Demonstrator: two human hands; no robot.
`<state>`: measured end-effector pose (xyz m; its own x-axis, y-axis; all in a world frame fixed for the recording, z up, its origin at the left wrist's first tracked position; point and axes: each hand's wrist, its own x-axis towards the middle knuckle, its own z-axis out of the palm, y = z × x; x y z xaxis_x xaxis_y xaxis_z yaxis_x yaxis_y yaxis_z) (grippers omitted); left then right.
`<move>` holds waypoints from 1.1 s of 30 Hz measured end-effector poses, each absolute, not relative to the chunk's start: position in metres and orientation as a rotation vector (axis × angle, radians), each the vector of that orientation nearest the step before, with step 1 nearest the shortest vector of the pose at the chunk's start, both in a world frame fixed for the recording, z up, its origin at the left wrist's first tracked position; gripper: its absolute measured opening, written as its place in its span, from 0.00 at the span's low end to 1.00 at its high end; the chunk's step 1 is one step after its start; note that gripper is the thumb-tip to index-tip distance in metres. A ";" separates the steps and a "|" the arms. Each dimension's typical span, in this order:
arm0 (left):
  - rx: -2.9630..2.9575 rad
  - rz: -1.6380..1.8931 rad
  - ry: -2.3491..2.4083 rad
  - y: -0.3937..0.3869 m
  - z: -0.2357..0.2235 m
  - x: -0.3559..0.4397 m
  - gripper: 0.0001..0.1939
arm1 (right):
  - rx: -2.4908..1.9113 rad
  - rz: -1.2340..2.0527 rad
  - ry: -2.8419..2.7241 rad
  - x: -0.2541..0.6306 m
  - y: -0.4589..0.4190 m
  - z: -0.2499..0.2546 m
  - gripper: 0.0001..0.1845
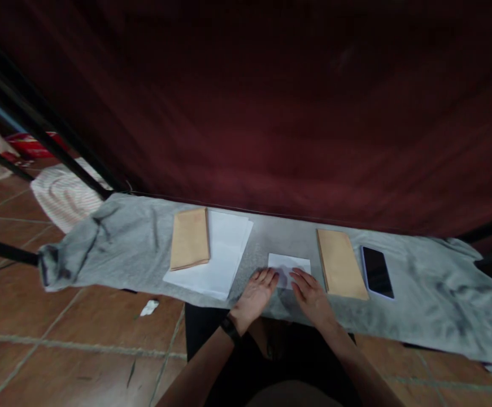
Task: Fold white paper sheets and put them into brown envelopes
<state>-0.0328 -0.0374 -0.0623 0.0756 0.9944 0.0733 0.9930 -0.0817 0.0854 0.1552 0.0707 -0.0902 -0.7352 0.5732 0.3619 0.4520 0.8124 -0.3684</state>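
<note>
A small white piece of paper (288, 262), which looks folded, lies on the grey cloth in front of me. My left hand (259, 289) rests flat at its left edge, fingers stretched out. On its right side my right hand (309, 288) lies with fingers extended over the paper's near corner. Neither hand grips anything. The paper's lower part is partly hidden by my fingers. To the right of my right hand is a stack of brown envelopes (341, 263).
Larger white sheets (224, 249) lie to the left, with more brown envelopes (190, 238) on top. A phone (378, 272) is at the right. The grey cloth (131, 243) covers a narrow surface before a dark red curtain (254, 147). A white scrap (149, 307) is on the tiled floor.
</note>
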 end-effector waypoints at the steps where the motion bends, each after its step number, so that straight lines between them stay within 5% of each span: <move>1: 2.282 0.206 2.115 -0.039 -0.062 -0.034 0.24 | -0.753 0.332 -2.556 0.150 0.069 -0.092 0.21; 11: 1.535 0.831 2.845 -0.071 -0.046 -0.138 0.23 | -0.783 0.019 -2.651 0.132 0.055 -0.121 0.28; 18: 0.580 0.565 3.108 -0.103 -0.038 -0.227 0.44 | -0.808 0.016 -2.661 0.131 0.055 -0.121 0.28; 33: 0.658 0.455 3.237 -0.106 -0.041 -0.219 0.37 | -0.842 0.062 -2.641 0.130 0.053 -0.114 0.27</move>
<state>-0.2185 -0.1062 -0.0409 -0.9042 0.3537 0.2394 0.4060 0.8858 0.2247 0.1298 0.0526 -0.1137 -0.7544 0.5672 0.3306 0.5510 0.8208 -0.1509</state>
